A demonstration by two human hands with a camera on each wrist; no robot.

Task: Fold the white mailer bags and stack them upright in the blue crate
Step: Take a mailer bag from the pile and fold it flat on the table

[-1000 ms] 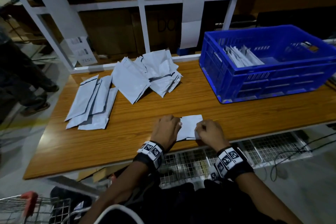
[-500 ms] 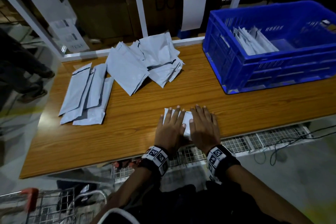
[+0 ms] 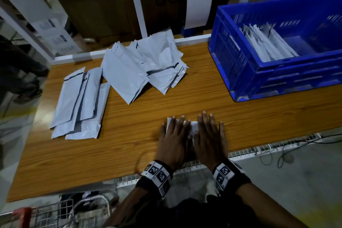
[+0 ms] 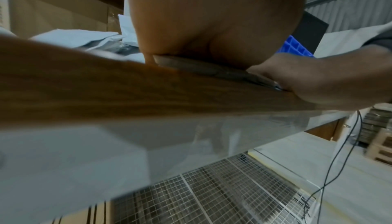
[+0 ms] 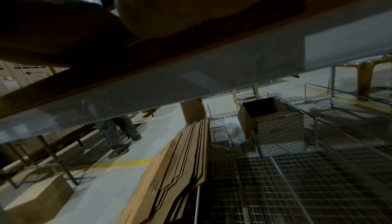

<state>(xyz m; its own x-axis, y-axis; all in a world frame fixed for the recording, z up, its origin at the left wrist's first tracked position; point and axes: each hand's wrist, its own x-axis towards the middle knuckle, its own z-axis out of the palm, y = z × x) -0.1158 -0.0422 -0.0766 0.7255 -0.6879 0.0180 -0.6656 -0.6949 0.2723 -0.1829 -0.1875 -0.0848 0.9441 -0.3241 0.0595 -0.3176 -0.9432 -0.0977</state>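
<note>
A folded white mailer bag (image 3: 193,128) lies flat near the front edge of the wooden table (image 3: 129,135). My left hand (image 3: 175,135) and right hand (image 3: 211,133) lie side by side on it, fingers straight, pressing it down and covering most of it. In the left wrist view the bag's edge (image 4: 212,69) shows as a thin strip squeezed under my left palm (image 4: 212,17). The blue crate (image 3: 277,72) stands at the table's right rear, with several folded bags (image 3: 266,44) leaning upright inside along its left side.
A loose heap of unfolded mailer bags (image 3: 144,65) lies at the back centre, and a flatter row of bags (image 3: 79,102) at the left. White frame posts (image 3: 135,2) rise behind the table. A wire shelf (image 4: 212,194) sits below the front edge; a person's legs (image 5: 118,135) stand beyond it.
A second ago both hands were curled, pinching the bag's edges. They have since flattened onto the folded bag and now press it, fingers spread forward.
</note>
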